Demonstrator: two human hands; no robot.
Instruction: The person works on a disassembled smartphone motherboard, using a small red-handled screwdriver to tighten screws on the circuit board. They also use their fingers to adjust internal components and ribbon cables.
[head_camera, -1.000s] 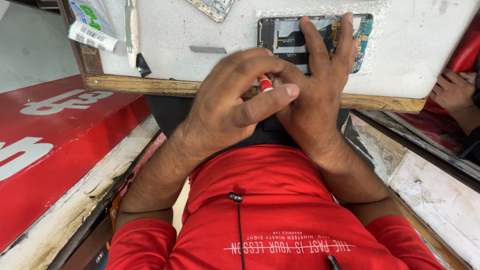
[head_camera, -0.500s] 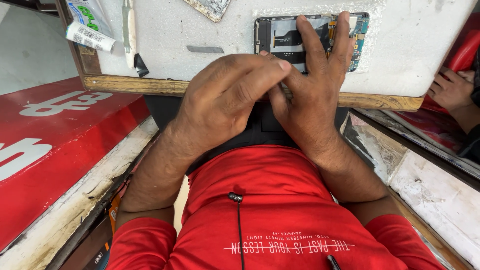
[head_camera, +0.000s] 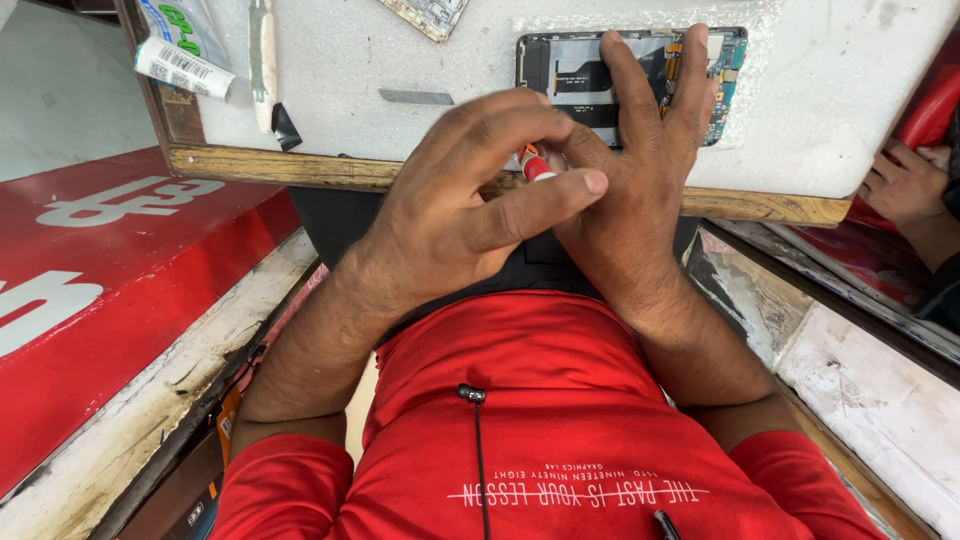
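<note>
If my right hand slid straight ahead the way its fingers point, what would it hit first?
The right hand already has its fingertips over the opened phone on the white work board, pointing away from the body. It would likely meet the phone's exposed circuit board first, though depth is hard to judge.

A white work board, scuffed and stained, fills the top of the view; its near side is a worn wooden edge. To one side sits a red panel with large white markings, bordered by a chipped, whitish ledge. On the other side runs another pale, flaking ledge with red surfaces beyond it. The light is even and bright, casting only soft shadows
</note>
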